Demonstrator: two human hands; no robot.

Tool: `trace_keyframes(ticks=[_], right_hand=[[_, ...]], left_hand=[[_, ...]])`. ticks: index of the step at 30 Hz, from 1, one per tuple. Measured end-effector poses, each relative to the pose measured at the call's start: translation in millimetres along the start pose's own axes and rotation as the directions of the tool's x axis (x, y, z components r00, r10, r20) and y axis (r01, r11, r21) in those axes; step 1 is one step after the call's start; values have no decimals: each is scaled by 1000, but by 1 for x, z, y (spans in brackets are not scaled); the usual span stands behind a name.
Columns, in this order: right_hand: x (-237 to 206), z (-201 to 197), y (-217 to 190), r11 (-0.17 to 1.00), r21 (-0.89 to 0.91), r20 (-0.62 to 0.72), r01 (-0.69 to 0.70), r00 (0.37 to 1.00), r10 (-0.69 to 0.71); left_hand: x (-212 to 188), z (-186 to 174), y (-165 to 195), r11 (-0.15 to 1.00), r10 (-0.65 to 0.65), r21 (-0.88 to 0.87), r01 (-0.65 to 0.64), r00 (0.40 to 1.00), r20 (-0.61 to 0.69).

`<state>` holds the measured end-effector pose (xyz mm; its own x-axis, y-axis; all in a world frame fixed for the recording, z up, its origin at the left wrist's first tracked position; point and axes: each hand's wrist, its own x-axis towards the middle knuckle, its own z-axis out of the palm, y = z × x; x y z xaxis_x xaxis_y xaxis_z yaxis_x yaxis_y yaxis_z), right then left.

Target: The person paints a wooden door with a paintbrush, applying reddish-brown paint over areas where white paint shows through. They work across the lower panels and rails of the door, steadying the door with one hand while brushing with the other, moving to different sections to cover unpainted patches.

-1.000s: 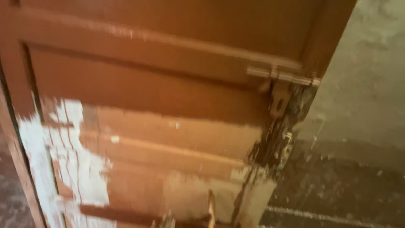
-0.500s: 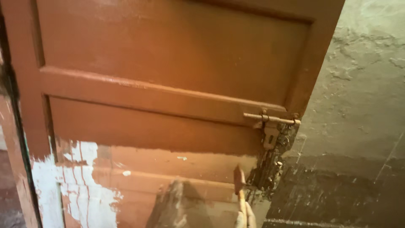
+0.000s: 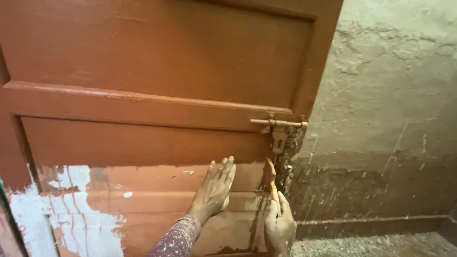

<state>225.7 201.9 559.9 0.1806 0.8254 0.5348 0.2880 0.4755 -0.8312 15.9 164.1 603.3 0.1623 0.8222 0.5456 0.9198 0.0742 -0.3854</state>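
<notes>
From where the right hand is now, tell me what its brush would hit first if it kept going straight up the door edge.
The right hand points its brush up the door edge. Straight on, it would likely first meet the hasp hanging under the sliding bolt, though depth is hard to judge.

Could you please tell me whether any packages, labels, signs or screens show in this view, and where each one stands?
None are in view: only a brown panelled door with a bolt latch, a rough plaster wall, the left hand flat on the door and the right hand holding a paint-covered brush.
</notes>
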Motion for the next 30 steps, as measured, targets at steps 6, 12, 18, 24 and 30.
trace_keyframes(ticks=[6,12,18,24,30], right_hand=[[13,0,-6,998,2,21,-69,997,69],[11,6,6,995,88,68,50,996,-56],[17,7,22,927,60,-57,370,929,-366],[27,4,28,854,-103,-7,510,858,-513],[38,6,16,788,-97,-43,608,789,-613]], left_hand=[[15,-11,7,999,-3,44,4,1000,-25],[11,-19,3,1000,15,14,-15,1000,-5],[7,-23,0,997,-5,76,10,997,-71],[0,-18,4,995,-40,95,44,998,-46],[14,-8,-10,992,-90,66,105,977,-191]])
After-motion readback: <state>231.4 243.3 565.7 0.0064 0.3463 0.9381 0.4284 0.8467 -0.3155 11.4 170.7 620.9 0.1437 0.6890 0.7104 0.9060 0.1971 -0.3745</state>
